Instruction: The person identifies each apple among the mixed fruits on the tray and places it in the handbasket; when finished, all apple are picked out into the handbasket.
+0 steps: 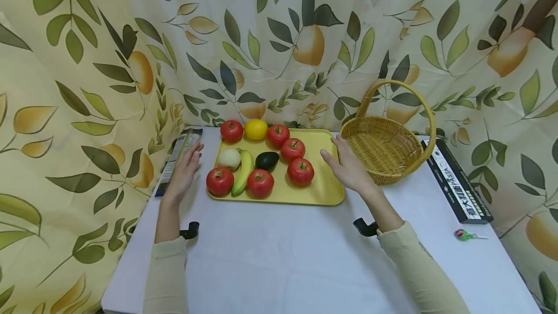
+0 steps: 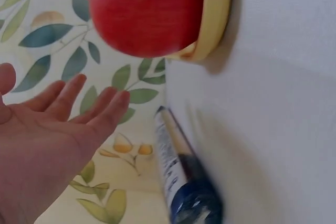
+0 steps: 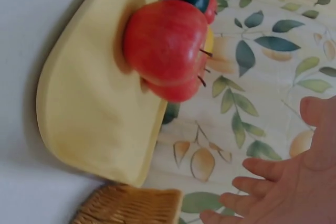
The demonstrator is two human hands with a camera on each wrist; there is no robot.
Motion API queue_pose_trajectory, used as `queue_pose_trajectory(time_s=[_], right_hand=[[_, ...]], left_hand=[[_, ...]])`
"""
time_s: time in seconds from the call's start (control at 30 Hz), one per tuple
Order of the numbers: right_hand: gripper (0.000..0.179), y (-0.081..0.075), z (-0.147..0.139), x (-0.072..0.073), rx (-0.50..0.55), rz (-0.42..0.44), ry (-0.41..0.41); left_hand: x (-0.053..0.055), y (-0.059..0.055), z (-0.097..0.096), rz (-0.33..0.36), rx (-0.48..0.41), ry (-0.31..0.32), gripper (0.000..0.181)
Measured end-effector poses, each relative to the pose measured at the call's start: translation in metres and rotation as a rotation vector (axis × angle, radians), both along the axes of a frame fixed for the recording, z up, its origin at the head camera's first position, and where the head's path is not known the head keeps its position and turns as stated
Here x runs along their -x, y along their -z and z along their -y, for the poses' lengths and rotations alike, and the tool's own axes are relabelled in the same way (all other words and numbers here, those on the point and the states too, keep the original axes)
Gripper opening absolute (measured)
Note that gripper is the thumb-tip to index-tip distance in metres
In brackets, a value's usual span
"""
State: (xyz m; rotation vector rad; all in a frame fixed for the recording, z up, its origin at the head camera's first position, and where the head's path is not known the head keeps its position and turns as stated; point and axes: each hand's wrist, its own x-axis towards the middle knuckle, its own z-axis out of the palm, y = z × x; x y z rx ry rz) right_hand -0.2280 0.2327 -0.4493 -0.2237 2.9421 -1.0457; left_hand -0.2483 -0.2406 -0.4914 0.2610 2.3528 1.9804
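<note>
Flanking the yellow rectangular tray [image 1: 324, 193] on the white-covered desk [image 1: 279, 256], both bare hands show a wide grip! The left hand [image 1: 184, 172], fingers extended, sits near a long packet with a dark-blue end [image 1: 169, 178], off the tray's left side. Over on the other flank, the right hand [image 1: 346, 166] spreads its thumb from its fingers by the tray's right edge, close to the arched-handled woven tan basket [image 1: 385, 151]. And look at the tray: six glossy red round fruits [image 1: 300, 172], one bright yellow lemon [image 1: 255, 130] at the back, a pale round piece [image 1: 227, 159] beside a curved greenish-yellow banana [image 1: 242, 176], and a dark-green avocado [image 1: 267, 161] near the middle! Out right, a long black box with white panels [image 1: 457, 183] lies past the basket, a small red-and-green lollipop [image 1: 464, 235] nearer the front.
</note>
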Motion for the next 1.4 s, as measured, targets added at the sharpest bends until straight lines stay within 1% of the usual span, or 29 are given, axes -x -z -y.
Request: queue_pose_trajectory(time_s=[0.13,0.23,0.37,0.43,0.57,0.67,0.73,0.8,0.97,1.07,1.13,1.23,1.4], right_hand=[[0.089,0.006,0.002,0.004,0.030,0.040,0.002],[0.085,0.008,0.003,0.005,0.071,0.060,0.017],[0.080,0.012,0.004,0.007,0.147,0.103,0.046],[0.077,0.014,0.004,0.009,0.195,0.135,0.064],[0.067,0.019,0.005,0.012,0.293,0.187,0.093],[0.060,0.021,0.006,0.014,0.367,0.220,0.106],[0.058,0.023,0.007,0.016,0.413,0.245,0.108],[0.056,0.025,0.008,0.018,0.457,0.268,0.112],[0.054,0.030,0.011,0.023,0.536,0.329,0.122],[0.055,0.032,0.013,0.025,0.567,0.359,0.123],[0.055,0.034,0.014,0.025,0.593,0.377,0.123],[0.055,0.038,0.015,0.026,0.624,0.396,0.123],[0.056,0.041,0.016,0.027,0.672,0.422,0.096]], left_hand=[[0.003,0.007,-0.002,0.036,-0.091,-0.002,0.060],[0.007,0.014,0.000,0.093,-0.194,-0.007,0.062],[0.012,0.022,0.003,0.169,-0.299,-0.040,0.063],[0.012,0.025,0.003,0.217,-0.315,-0.058,0.064],[0.014,0.032,0.001,0.309,-0.295,-0.084,0.064],[0.016,0.037,-0.001,0.346,-0.284,-0.099,0.062],[0.018,0.040,0.000,0.363,-0.309,-0.107,0.060],[0.020,0.042,0.001,0.378,-0.347,-0.101,0.058],[0.024,0.045,0.009,0.431,-0.459,-0.046,0.056],[0.025,0.045,0.013,0.447,-0.456,-0.040,0.057],[0.026,0.044,0.014,0.446,-0.423,-0.050,0.060],[0.028,0.043,0.012,0.442,-0.360,-0.073,0.063],[0.029,0.044,0.007,0.463,-0.305,-0.121,0.067]])
